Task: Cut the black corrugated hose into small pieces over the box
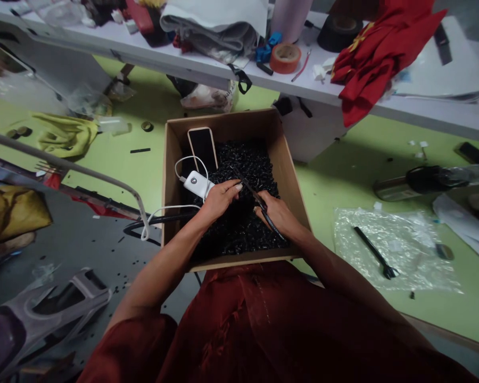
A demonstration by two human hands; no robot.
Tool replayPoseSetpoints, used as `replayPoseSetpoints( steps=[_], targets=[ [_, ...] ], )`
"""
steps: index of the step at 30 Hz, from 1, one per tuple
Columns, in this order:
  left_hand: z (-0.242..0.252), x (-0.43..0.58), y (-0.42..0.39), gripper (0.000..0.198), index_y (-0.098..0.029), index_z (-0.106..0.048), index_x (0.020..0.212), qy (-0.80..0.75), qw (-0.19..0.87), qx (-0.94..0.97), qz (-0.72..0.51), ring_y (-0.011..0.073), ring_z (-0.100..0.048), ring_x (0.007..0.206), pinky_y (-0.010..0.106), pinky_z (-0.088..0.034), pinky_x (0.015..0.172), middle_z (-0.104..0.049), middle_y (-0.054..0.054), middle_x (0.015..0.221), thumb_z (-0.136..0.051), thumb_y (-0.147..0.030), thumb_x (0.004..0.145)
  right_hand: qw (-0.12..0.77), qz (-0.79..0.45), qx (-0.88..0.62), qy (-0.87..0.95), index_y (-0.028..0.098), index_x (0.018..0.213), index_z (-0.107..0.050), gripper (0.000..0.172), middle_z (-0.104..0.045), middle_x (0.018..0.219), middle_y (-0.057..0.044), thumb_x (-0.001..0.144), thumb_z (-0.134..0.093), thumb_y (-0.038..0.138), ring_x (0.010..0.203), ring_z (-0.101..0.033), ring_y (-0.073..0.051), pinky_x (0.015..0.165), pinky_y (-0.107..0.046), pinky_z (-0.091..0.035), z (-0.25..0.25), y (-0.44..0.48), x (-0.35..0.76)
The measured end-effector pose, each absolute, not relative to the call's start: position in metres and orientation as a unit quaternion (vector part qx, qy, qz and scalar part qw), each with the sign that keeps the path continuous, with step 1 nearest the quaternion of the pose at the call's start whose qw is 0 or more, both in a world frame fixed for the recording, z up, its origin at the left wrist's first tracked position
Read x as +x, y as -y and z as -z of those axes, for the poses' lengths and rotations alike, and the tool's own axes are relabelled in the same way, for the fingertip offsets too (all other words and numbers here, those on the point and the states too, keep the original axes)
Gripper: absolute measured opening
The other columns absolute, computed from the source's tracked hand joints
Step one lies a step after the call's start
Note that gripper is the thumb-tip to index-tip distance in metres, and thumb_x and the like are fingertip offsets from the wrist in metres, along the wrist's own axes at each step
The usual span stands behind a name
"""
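A cardboard box point(291, 175) on my lap is filled with several small black parts point(247, 165). My left hand point(219, 199) and my right hand point(274, 213) are both inside it, fingers closed on one long thin black strip point(252, 192) that runs slantwise between them. A phone point(203, 149) leans in the box's far left corner. A white power bank point(198, 184) with a white cable lies right beside my left hand.
Another black strip point(376, 254) lies on a clear plastic sheet point(407, 250) on the green floor to the right. A white workbench point(415, 80) behind carries a tape roll point(285, 57), red cloth point(377, 53) and grey fabric. Yellow cloth point(66, 134) lies left.
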State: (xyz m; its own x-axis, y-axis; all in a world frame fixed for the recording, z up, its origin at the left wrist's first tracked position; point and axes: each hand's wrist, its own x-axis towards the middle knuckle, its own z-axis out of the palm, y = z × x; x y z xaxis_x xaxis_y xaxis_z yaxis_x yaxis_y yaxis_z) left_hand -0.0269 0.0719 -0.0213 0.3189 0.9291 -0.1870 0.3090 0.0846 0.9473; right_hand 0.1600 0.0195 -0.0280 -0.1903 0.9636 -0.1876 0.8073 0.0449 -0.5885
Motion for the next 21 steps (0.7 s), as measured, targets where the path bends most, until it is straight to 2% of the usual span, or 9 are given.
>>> replayPoseSetpoints(
  steps=[5,12,21],
  targets=[
    [0.028,-0.027,-0.074,0.035,-0.014,-0.069,0.098,-0.513,0.524,0.612,-0.297,0.0087,-0.040,0.055,0.022,-0.033,0.053,-0.053,-0.001,0.064,-0.050,-0.041,0.084,0.121,-0.297,-0.639,0.699,0.023,0.095,-0.052,0.016,-0.062,0.072,-0.002,0.081,-0.045,0.024,0.063,-0.056,-0.018,0.059,-0.026,-0.034,0.026,-0.018,0.159],
    [0.032,-0.027,-0.076,0.037,-0.014,-0.069,0.104,-0.531,0.482,0.642,-0.269,0.0113,-0.049,0.061,0.023,-0.039,0.060,-0.059,0.000,0.067,-0.047,-0.039,0.087,0.079,-0.277,-0.648,0.705,0.023,0.100,-0.055,0.021,-0.066,0.074,-0.004,0.083,-0.045,0.027,0.062,-0.058,-0.019,0.058,-0.026,-0.033,0.027,-0.019,0.160],
    [0.029,-0.027,-0.076,0.034,-0.016,-0.069,0.101,-0.553,0.421,0.684,-0.220,0.0157,-0.057,0.068,0.026,-0.041,0.067,-0.062,0.002,0.071,-0.044,-0.037,0.089,0.042,-0.260,-0.663,0.701,0.023,0.103,-0.057,0.023,-0.068,0.075,-0.006,0.086,-0.044,0.029,0.066,-0.062,-0.021,0.059,-0.026,-0.034,0.033,-0.020,0.160]
  ],
)
